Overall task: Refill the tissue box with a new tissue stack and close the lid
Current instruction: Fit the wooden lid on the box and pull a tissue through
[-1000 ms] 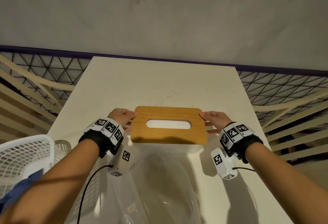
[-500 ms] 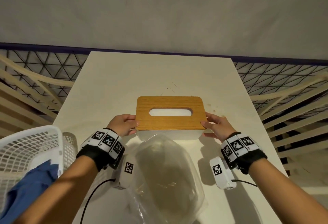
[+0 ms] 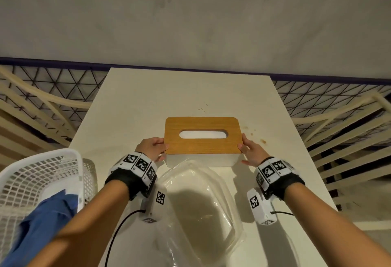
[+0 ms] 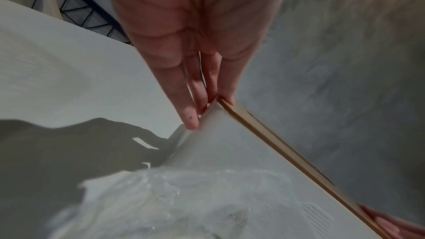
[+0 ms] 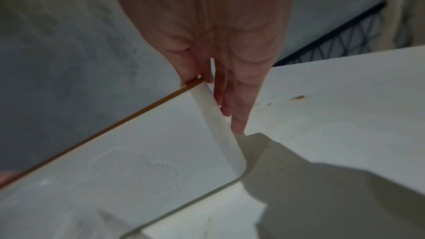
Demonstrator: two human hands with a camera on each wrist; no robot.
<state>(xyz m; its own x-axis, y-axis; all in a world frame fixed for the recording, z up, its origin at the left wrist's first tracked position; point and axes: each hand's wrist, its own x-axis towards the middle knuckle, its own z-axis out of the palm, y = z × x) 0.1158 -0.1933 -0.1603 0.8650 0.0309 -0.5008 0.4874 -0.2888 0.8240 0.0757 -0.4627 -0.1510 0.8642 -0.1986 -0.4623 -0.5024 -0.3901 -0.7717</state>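
Lid (image 3: pixel 203 135) seated on box (image 3: pixel 201 159).
Both hands (image 3: pixel 152 147) pinch lid ends, 9 and 3 o'clock; recommend even downward pressure.

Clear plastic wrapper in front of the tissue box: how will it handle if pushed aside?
The wrapper looks thin, crinkled and empty, so probably floppy and very light. It would likely slide or crumple against the table instead of moving as one piece.

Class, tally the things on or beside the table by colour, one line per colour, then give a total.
White: 2, the tissue box and the laundry basket
Brown wood: 1, the lid
Clear: 1, the plastic wrapper
Blue: 1, the cloth in the basket
Total: 5
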